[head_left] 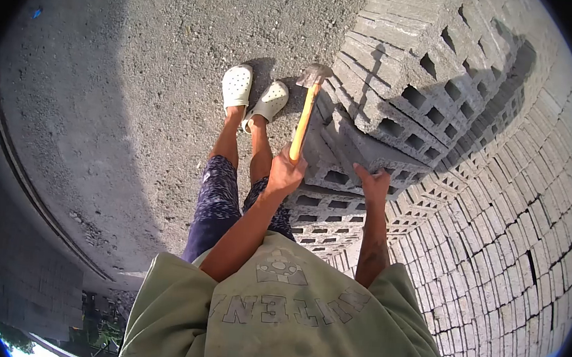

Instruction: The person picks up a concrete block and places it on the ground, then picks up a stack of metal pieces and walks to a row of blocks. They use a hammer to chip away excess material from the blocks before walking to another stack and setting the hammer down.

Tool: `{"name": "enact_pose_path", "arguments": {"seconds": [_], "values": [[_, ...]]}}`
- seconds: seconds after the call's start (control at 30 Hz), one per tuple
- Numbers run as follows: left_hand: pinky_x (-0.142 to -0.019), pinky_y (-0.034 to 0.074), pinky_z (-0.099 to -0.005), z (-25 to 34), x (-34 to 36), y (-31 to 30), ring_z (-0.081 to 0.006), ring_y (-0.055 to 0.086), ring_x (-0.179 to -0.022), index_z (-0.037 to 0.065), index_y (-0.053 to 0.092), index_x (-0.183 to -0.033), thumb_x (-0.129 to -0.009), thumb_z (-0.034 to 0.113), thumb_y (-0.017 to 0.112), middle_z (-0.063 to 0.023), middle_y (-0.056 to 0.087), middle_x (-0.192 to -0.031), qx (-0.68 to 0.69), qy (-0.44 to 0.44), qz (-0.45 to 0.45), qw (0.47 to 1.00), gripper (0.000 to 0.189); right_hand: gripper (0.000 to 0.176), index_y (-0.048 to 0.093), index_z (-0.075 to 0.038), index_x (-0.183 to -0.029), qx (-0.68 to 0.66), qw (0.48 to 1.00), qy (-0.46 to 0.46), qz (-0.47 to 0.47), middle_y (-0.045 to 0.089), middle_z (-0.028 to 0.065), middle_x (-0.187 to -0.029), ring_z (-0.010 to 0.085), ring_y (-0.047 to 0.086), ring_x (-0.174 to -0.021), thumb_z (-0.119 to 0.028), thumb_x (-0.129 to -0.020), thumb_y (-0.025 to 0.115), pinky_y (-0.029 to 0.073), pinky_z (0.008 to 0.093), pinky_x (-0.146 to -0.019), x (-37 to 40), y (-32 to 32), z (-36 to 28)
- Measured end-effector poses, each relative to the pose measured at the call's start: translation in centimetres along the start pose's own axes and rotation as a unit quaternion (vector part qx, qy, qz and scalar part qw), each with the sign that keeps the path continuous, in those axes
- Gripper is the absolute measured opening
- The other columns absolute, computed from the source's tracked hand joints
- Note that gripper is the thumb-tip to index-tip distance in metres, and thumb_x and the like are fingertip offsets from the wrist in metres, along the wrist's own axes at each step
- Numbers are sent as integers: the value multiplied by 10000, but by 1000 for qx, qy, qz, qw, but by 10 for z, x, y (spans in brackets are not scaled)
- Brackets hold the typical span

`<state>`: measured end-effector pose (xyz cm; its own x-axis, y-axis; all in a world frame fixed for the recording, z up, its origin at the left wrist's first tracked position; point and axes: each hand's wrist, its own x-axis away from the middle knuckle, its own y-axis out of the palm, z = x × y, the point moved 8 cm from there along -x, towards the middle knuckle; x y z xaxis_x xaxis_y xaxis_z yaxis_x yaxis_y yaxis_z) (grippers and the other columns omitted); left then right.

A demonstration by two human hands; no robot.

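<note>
My left hand [288,173] is wrapped round the lower end of a yellow wooden handle. It belongs to a hammer [314,75] with a broad, dull metal head, held head-away beside the block stack. My right hand [373,184] grips the near edge of a grey hollow concrete block [358,146]. The thumb lies along the block's flat face, while the other fingers curl at its holed side and are partly hidden. The block rests tilted on the stack, against other hollow blocks [400,114].
Stacked hollow blocks [326,226] rise right in front of my legs. A long wall of piled blocks [496,265] curves along the right. Rough gravel ground [166,66] lies to the left, under my white clogs [238,84]. A dark strip [27,183] crosses the far left ground.
</note>
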<state>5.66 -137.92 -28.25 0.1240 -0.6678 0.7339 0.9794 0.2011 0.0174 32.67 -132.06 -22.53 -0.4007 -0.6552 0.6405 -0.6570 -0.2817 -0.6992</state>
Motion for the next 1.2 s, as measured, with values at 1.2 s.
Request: {"name": "enact_pose_path", "arguments": {"seconds": [1.2], "values": [[-360, 382, -236, 175, -45, -66, -73, 410, -397, 34, 431, -907, -829, 10, 532, -19, 482, -612, 240, 84, 94, 963, 130, 560, 564, 91, -578, 110, 985, -63, 113, 543, 247, -527, 392, 580, -536, -429, -556, 770, 451, 434, -562, -44, -16, -83]]}}
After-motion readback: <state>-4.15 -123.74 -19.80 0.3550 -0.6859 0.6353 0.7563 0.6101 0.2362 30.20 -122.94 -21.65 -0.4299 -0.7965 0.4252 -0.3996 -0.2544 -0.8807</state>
